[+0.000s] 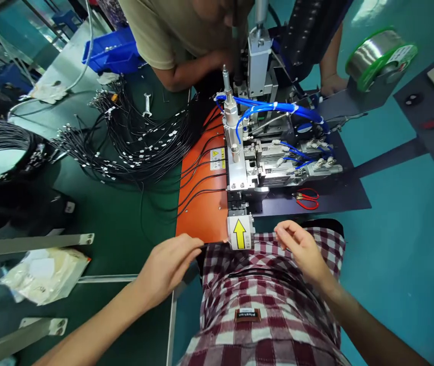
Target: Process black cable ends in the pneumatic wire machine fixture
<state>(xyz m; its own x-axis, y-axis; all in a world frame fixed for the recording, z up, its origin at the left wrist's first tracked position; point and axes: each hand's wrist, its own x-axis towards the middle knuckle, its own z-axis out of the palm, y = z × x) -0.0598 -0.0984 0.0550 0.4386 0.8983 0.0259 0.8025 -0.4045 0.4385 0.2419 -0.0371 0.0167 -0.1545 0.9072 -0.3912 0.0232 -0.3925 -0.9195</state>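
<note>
My left hand (171,262) is closed at the front edge of the orange plate (201,223), its thumb and fingers pinching a black cable (212,244). That cable runs right toward a white block with a yellow arrow (240,233) at the machine's near end. On the other side of this block, my right hand (301,248) is raised over my lap with its fingers curled toward the thumb. Whatever may be between those fingertips is too small to make out. Several black cables lie across the orange plate, their ends at the metal machine (237,162).
A large bundle of black cables (136,147) covers the green table on the left, near a wrench (147,104) and a blue bin (112,51). Red-handled pliers (307,199) lie right of the machine, below a solder spool (380,56). A person (178,40) leans in opposite.
</note>
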